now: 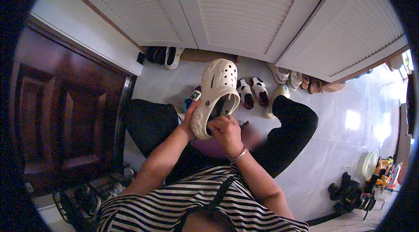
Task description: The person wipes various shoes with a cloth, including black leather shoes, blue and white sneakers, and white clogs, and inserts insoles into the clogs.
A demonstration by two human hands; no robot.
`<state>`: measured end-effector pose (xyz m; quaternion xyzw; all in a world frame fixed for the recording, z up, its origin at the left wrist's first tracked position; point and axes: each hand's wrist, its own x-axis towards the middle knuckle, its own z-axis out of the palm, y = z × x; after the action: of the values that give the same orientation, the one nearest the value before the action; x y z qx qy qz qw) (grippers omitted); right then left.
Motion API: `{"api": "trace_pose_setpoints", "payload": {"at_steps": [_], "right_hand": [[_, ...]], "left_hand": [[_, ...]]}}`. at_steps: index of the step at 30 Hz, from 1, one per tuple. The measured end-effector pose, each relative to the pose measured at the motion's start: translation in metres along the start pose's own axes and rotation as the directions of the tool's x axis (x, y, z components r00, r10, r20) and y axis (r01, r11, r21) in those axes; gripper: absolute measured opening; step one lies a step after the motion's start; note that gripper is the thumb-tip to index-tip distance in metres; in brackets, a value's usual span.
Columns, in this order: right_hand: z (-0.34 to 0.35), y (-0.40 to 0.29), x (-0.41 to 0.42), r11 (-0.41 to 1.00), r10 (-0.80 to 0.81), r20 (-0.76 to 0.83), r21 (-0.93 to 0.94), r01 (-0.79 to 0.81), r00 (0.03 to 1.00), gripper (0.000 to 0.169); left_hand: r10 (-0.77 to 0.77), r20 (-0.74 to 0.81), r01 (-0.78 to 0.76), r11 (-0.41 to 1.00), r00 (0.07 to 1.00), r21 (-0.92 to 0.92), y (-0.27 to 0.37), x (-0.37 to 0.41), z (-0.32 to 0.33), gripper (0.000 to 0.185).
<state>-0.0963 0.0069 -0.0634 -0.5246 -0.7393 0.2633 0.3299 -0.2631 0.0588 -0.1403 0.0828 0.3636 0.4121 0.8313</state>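
Note:
A white foam clog (pixel 219 75) with round vent holes in its toe is held up before me, toe pointing away and opening towards me. My left hand (pixel 191 116) grips it along the left side near the heel. Bent over the opening, my right hand (pixel 227 130) has its fingers inside at the heel; the fingertips are hidden, so I cannot tell whether they pinch anything. Behind the clog, a blue-and-white shoe (pixel 192 98) is partly covered. To the right, a pair of black-and-white shoes (pixel 252 93) stands on the tiled floor.
A louvered white cabinet (pixel 242 6) rises ahead, with another white clog (pixel 173 58) under its left side and several shoes (pixel 294 80) along its right. A dark wooden door (pixel 72 111) is at left. Toys (pixel 379 173) lie at lower right, more shoes (pixel 86 197) at lower left.

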Motion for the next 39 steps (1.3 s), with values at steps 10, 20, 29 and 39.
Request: {"api": "trace_pose_setpoints", "payload": {"at_steps": [10,20,29,39], "right_hand": [[-0.026,-0.014,0.004,0.988,0.072,0.225,0.118,-0.100,0.972,0.047],[0.028,0.028,0.039,0.999,0.045,0.125,0.012,-0.047,0.991,0.041],[0.083,0.059,0.100,0.987,0.079,0.211,-0.153,-0.047,0.974,0.034],[0.163,0.115,0.167,0.988,0.141,0.411,-0.121,-0.099,0.901,0.035]], "left_hand": [[0.063,0.043,-0.060,0.995,0.997,-0.079,0.010,-0.021,0.041,0.054],[0.366,-0.452,-0.169,0.892,0.813,0.419,0.006,0.034,-0.026,0.046],[0.763,-0.338,0.116,0.331,0.551,0.937,0.023,0.068,-0.013,0.068],[0.682,-0.483,0.325,0.358,0.549,0.875,0.059,0.163,-0.095,0.049]]}}
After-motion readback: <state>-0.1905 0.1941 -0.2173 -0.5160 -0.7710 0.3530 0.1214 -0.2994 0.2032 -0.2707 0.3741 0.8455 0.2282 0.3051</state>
